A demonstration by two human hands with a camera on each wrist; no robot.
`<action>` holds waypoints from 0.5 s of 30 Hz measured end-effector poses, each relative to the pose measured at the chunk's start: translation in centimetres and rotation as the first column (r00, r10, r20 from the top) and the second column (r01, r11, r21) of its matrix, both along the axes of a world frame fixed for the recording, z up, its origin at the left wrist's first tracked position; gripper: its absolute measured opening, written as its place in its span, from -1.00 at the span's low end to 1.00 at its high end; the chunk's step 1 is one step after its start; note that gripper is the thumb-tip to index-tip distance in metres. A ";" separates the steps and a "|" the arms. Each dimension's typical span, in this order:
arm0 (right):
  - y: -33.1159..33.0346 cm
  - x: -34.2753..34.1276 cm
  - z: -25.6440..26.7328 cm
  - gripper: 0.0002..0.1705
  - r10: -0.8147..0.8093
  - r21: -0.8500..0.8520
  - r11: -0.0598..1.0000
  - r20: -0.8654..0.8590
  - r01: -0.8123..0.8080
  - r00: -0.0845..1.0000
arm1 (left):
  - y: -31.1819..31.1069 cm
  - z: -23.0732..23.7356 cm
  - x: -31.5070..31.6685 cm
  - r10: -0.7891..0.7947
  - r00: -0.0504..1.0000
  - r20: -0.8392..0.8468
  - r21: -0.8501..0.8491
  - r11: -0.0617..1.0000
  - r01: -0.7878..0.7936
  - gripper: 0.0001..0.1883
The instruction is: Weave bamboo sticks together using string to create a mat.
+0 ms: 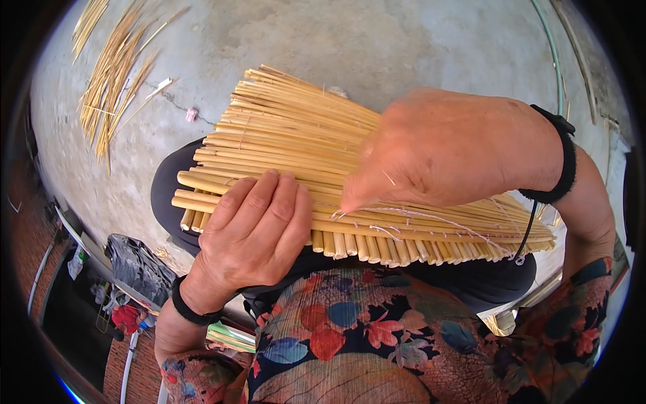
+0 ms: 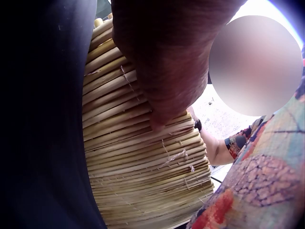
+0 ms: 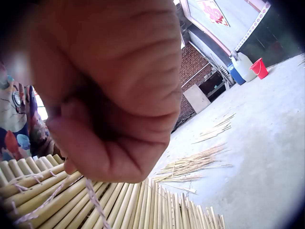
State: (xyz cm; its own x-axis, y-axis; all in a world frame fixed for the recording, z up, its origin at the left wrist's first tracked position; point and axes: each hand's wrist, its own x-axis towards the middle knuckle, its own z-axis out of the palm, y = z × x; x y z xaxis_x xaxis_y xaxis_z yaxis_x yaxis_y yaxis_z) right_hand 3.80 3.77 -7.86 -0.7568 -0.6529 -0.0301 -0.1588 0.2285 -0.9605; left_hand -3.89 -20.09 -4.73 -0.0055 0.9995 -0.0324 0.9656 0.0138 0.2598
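Note:
A mat of straw-coloured stalks (image 1: 289, 135), bound with thin thread, lies across the person's lap. In the head view the left hand (image 1: 256, 225) lies over its left end, fingers on top of the stalks; the left wrist view shows that hand (image 2: 167, 62) against the stitched stalks (image 2: 143, 157). The right hand (image 1: 447, 148) is curled just above the mat's middle, its fingertips pinching a pinkish-white thread (image 1: 431, 214) near the stalks. In the right wrist view the curled right hand (image 3: 114, 95) has the twisted thread (image 3: 95, 202) running below it.
Loose stalks (image 1: 114, 81) lie on the concrete floor at the upper left, near a small pink thing (image 1: 191, 115). A black plastic bag (image 1: 138, 266) is at the lower left. A green hose (image 1: 553, 54) runs along the right. A red bucket (image 3: 259, 68) stands by the far wall.

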 end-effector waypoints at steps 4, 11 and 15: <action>0.2 -2.4 2.5 -0.85 0.173 0.308 0.942 -0.097 -0.136 0.980 | 0.3 -0.7 -0.2 -0.005 0.999 -0.043 0.099 0.995 0.009 -0.70; -0.3 -3.4 2.9 -0.95 0.298 0.379 0.902 -0.203 -0.206 0.933 | 0.4 -0.9 -0.2 -0.003 1.000 -0.029 0.133 0.991 0.007 -0.69; 0.2 -4.7 4.7 -0.94 0.315 0.354 0.911 -0.261 -0.213 0.912 | 0.9 -1.1 -0.4 -0.009 1.000 -0.011 0.160 0.987 0.011 -0.68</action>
